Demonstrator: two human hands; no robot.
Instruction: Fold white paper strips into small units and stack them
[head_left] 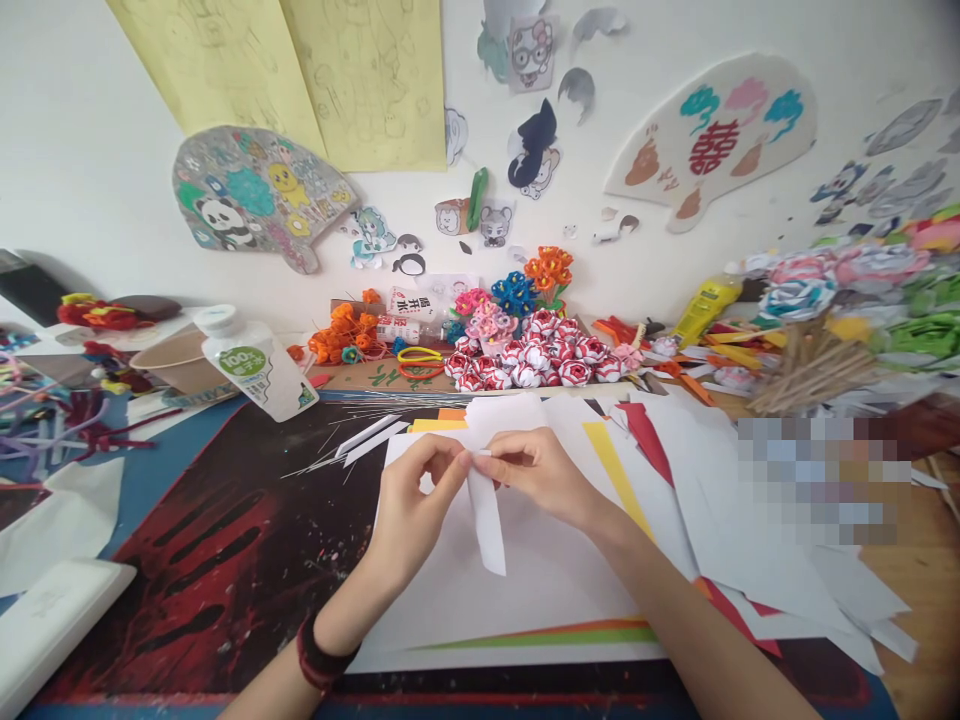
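A narrow white paper strip (489,525) hangs from the fingertips of both hands, its lower end slightly curled. My left hand (420,490) pinches its top edge between thumb and index finger. Right beside it, my right hand (540,470) pinches the same top edge, the thumbs almost touching. Beneath the strip lies a stack of large white sheets (570,590), with green and orange edges showing at the bottom. A yellow strip (619,475) rests on the stack to the right of my right hand.
Red and white paper flowers (551,350) sit behind the sheets. A white bottle (259,365) stands at the back left on a black and red mat (247,540). Thin wires and folded strips (371,437) lie left of the stack. Loose white sheets (765,530) spread rightward.
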